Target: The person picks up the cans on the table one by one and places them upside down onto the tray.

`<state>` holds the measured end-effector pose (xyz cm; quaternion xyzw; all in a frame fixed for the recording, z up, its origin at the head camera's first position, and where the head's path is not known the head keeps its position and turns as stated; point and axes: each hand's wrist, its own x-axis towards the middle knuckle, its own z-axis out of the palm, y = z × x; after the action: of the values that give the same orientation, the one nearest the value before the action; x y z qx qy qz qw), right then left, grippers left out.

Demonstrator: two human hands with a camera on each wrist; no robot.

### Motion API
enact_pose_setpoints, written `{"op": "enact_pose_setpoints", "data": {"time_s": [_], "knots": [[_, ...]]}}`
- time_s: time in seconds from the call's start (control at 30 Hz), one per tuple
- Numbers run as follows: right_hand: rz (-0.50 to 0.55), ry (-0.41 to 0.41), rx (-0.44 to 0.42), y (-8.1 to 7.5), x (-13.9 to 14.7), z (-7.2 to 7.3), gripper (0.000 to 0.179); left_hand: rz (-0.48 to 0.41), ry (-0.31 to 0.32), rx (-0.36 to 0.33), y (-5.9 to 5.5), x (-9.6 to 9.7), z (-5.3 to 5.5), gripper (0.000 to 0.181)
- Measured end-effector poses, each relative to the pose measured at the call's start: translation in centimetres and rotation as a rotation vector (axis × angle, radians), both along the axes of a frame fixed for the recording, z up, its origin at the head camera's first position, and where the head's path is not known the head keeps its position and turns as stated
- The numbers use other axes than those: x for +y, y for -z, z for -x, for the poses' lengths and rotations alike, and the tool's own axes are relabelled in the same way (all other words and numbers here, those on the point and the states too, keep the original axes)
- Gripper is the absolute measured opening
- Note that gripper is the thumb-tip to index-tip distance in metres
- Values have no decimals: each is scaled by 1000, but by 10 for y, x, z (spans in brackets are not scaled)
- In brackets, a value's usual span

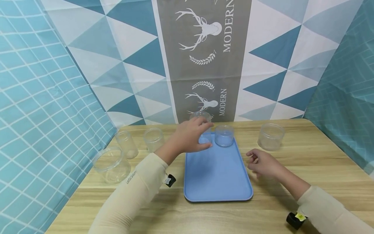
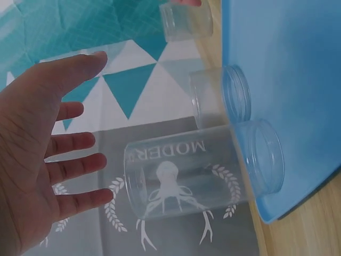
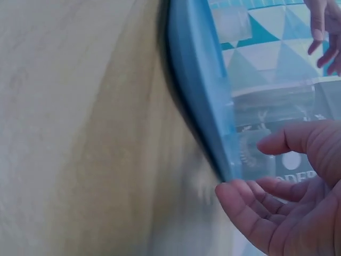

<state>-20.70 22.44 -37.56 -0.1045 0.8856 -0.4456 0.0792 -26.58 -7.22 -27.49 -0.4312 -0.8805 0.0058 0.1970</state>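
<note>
A tall clear jar (image 2: 186,173) stands on the far left corner of the blue tray (image 1: 217,177). In the head view my left hand (image 1: 191,135) partly hides that jar. The left wrist view shows a gap between the jar and my left hand (image 2: 48,154), whose fingers are spread and hold nothing. Beside the tall jar, a short clear jar (image 1: 224,136) sits at the tray's far right corner. To the right of the tray hovers my right hand (image 1: 264,164), its fingers loosely bent around nothing.
Another clear jar (image 1: 271,137) stands on the wooden table (image 1: 318,156) at the back right. Left of the tray are a wide clear jar (image 1: 112,165), a slim jar (image 1: 127,145) and a medium jar (image 1: 154,139). Patterned cloth (image 1: 140,58) hangs behind the table.
</note>
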Motion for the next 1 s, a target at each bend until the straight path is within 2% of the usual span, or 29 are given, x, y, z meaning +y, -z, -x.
{"op": "enact_pose_setpoints", "data": {"time_s": [0.13,0.23,0.43,0.57,0.67,0.83,1.0], "knots": [[-144,-53,138,-11,3,-4,43,-35,23,-9,2,0,-6,63],[-209,-62,238,-21,5,-7,46,-57,50,-3,4,0,-9,62],[-319,-21,459,-33,8,-12,51,-96,130,-7,12,2,-13,60],[-407,21,657,-38,11,-11,53,-144,159,-57,20,3,-15,60],[-427,52,760,-41,16,-8,52,-201,164,-114,25,4,-17,59],[-437,72,843,-44,27,-4,53,-309,146,-195,33,7,-18,60],[-459,95,840,-45,36,-1,57,-386,140,-278,37,11,-21,61]]}}
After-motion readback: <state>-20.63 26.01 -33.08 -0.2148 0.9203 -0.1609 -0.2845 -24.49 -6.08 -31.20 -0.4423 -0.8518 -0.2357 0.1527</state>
